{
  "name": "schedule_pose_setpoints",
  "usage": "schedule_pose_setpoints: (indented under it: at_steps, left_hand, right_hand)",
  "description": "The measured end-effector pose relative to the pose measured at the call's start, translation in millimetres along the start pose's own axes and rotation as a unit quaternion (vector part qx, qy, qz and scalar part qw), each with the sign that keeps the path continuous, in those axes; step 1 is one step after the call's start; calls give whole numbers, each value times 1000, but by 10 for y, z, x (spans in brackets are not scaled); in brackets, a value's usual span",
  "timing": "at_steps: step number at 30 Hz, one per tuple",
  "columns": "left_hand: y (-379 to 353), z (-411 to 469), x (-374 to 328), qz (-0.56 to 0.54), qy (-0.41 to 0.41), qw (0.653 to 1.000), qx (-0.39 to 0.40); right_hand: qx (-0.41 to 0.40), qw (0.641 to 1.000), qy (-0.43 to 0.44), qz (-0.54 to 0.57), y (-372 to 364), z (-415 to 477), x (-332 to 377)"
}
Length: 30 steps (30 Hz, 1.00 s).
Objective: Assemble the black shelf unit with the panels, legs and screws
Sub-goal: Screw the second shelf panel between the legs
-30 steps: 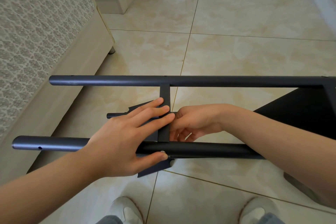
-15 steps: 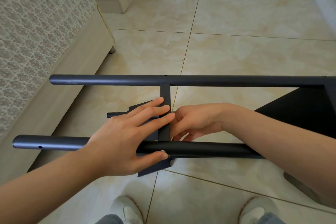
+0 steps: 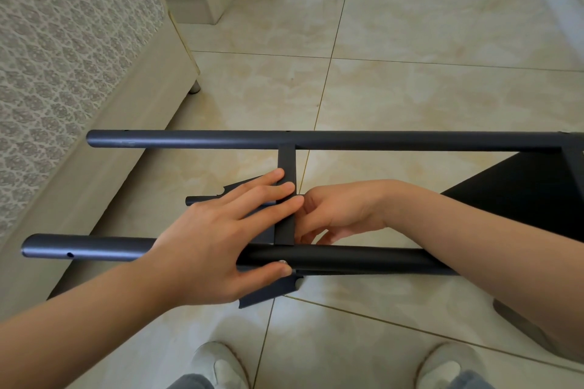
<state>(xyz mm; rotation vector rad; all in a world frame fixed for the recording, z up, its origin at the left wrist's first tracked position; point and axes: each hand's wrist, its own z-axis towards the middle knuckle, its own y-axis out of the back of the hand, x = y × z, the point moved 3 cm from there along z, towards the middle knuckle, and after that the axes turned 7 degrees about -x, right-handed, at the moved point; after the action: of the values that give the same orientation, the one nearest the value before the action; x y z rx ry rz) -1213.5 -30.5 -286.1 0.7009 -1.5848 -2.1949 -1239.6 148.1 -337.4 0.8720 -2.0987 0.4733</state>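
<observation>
Okay, head view only. The shelf unit lies on its side over the tiled floor (image 3: 410, 73). The far leg (image 3: 316, 139) and near leg (image 3: 347, 257) run left to right, and a third leg's end (image 3: 196, 200) pokes out lower down.

The middle panel (image 3: 286, 224) stands edge-up between the two upper legs. The left hand (image 3: 218, 240) lies flat over it, fingers straight and pressed together on the panel edge, thumb under the near leg beside a screw (image 3: 281, 261). The right hand (image 3: 335, 215) sits between the legs just right of the panel edge, fingers curled inward. Cannot tell whether it pinches a screw or nothing.

Progress, judged: roughly midway. The end panel (image 3: 521, 189) at the right looks joined to the legs. The middle panel has at least one screw in and is likely being fastened at another corner. The left leg ends are bare, and an empty hole (image 3: 70, 254) shows in the near leg, so at least one panel is left.

Edges: the panel's thin notched corner (image 3: 268, 294) juts out below the left palm and could nick skin. Room: the bed base (image 3: 104, 167) is near the left leg ends, so it is tight there. Open floor lies beyond and to the right. The person's shoes (image 3: 218, 366) are just below the frame.
</observation>
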Motion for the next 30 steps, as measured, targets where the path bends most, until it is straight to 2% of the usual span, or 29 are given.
schedule_pose_setpoints:
  at_steps: [8, 16, 24, 30]
  left_hand:
    - [-7, 22, 20, -3, 4, 1000, 2]
    - [-12, 45, 58, -4, 8, 1000, 8]
    - [-14, 121, 147, 0, 9, 1000, 14]
    - [-14, 187, 202, 6, 9, 1000, 25]
  right_hand:
    - [-7, 999, 20, -32, -1, 47, 7]
    - [19, 999, 25, -18, 63, 31, 10]
    - [10, 1000, 15, -19, 128, 40, 73]
    - [-8, 997, 36, -61, 200, -80, 137]
